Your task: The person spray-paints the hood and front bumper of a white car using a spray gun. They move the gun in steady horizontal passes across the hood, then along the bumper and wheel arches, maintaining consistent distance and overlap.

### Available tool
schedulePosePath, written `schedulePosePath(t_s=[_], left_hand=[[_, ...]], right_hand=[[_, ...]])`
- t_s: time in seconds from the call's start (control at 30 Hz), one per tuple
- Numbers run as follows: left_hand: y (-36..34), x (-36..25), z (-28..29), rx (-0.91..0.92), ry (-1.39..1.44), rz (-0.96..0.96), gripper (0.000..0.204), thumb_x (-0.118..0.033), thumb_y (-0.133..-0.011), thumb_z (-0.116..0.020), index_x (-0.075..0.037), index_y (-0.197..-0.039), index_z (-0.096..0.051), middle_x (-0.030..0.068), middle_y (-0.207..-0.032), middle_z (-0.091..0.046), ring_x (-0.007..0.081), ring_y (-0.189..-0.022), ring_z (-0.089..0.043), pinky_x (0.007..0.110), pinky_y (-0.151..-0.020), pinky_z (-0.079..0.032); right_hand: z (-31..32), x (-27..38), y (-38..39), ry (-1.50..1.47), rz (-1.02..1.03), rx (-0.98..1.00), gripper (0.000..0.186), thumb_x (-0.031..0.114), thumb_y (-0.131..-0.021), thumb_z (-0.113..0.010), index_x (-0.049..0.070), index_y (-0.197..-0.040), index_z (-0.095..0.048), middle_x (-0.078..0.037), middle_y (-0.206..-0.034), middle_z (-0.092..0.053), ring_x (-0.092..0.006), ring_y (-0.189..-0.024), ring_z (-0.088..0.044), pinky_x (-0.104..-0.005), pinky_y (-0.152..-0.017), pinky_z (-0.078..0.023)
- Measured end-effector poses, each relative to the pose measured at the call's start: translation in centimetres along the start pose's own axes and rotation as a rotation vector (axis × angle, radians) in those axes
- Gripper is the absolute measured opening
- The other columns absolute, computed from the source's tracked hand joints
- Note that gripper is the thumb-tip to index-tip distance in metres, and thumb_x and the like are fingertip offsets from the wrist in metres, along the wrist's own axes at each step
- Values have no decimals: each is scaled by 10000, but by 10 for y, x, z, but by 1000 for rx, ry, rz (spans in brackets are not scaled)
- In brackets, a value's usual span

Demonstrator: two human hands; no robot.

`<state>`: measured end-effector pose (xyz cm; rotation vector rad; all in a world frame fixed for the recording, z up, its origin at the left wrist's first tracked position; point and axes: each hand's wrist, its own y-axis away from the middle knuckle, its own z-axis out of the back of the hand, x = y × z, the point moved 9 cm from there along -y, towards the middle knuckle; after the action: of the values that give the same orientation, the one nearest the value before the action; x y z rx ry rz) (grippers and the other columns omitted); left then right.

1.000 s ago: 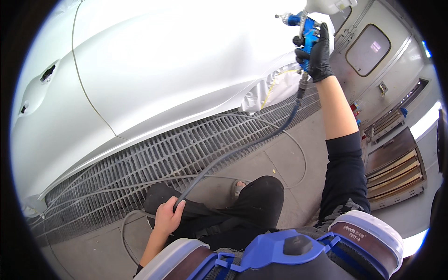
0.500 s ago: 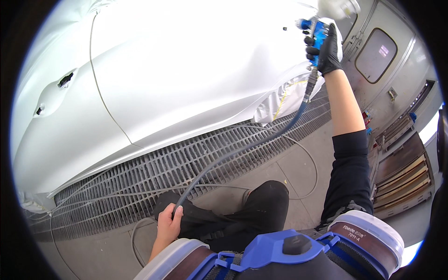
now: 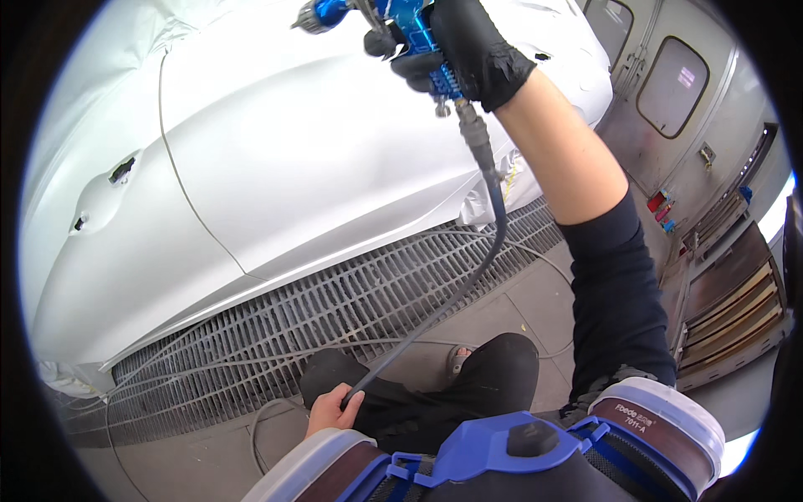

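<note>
In a black glove, my right hand (image 3: 477,54) is closed around the handle of a blue spray gun (image 3: 414,29), raised at the top of the view. The gun's nozzle end points left, in front of the white car side (image 3: 318,142); its top is cut off by the frame edge. From the handle's base a dark air hose (image 3: 452,297) curves down across my legs. My bare left hand (image 3: 333,408) grips this hose near my lap. The car side has a door seam and a dark handle opening (image 3: 122,171).
A metal floor grate (image 3: 368,293) runs along the car, with thin grey hoses lying over it. Masking film (image 3: 478,205) covers the wheel area. A door with a window (image 3: 672,87) and a slatted wooden rack (image 3: 729,322) stand at the right. My respirator (image 3: 485,456) fills the lower edge.
My right hand has brought the spray gun left and nearer to me, and the hose has bent more steeply. My left hand, still on the hose, shifted slightly right.
</note>
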<state>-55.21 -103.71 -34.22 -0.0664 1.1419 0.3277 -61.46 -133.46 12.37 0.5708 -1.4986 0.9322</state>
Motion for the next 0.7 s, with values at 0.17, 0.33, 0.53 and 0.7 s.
schedulePosePath(t_s=[0.17, 0.33, 0.53, 0.7], left_hand=[[-2, -8, 8, -49, 12, -35, 311, -242, -1017, -656, 13, -851, -593, 124, -606, -524, 163, -551, -459, 355, -533, -388], [-8, -24, 10, -43, 28, -67, 325, -246, -1030, -629, 16, -844, -584, 122, -626, -538, 162, -571, -476, 349, -550, -397], [-6, -47, 17, -73, 78, -119, 336, -261, -1041, -609, 6, -839, -583, 125, -647, -558, 188, -572, -502, 343, -567, -407], [-3, -25, 20, -77, 244, 25, 333, -260, -1054, -588, -16, -827, -595, 78, -619, -516, 123, -587, -486, 321, -565, -398]], right_hand=[[83, 20, 5, 109, 12, -253, 662, 829, -922, -424, 200, -996, -616, -30, -657, -584, -80, -370, -407, -234, -329, -285], [205, 17, 35, 128, 79, -538, 711, 830, -927, -399, 162, -1105, -567, -28, -698, -597, -99, -392, -408, -258, -372, -329], [314, 14, 81, 157, 126, -759, 779, 827, -935, -368, 110, -1179, -550, -64, -728, -624, -124, -425, -447, -298, -420, -366], [347, 11, 89, 292, 110, -1181, 777, 808, -963, -321, 101, -1079, -623, -45, -617, -510, -155, -410, -433, -337, -410, -355]])
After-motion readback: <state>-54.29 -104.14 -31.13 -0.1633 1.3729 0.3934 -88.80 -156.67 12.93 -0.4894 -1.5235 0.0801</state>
